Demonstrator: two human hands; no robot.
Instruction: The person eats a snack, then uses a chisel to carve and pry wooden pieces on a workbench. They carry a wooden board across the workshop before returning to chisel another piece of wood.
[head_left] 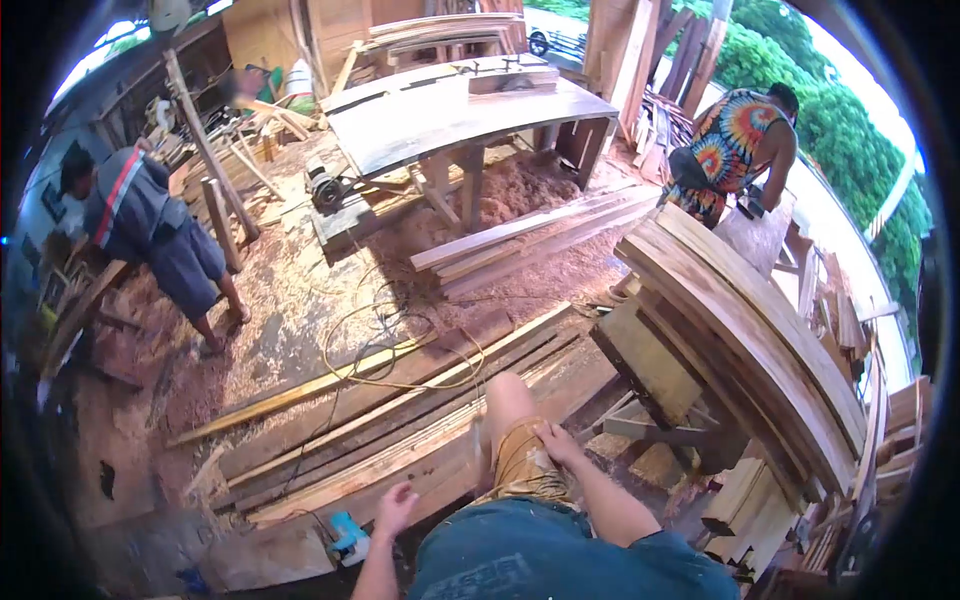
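While Long Pale Wooden Planks (385,450) Lie Flat, Left Hand (396,508) Hangs Free

Its loosely curled fingers hold nothing, near the teal-blue power tool (348,538) beside the planks. The right hand (560,445) rests on tan cloth shorts (522,465), probably for balance; whether it grips fabric, I cannot tell. Curved brown boards (745,330) sit stacked and raised, presumably to clear the sawdust-strewn floor (275,290).

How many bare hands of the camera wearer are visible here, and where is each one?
2. The left hand is near the blue tool; the right hand is on the tan shorts. Neither hand is hidden.
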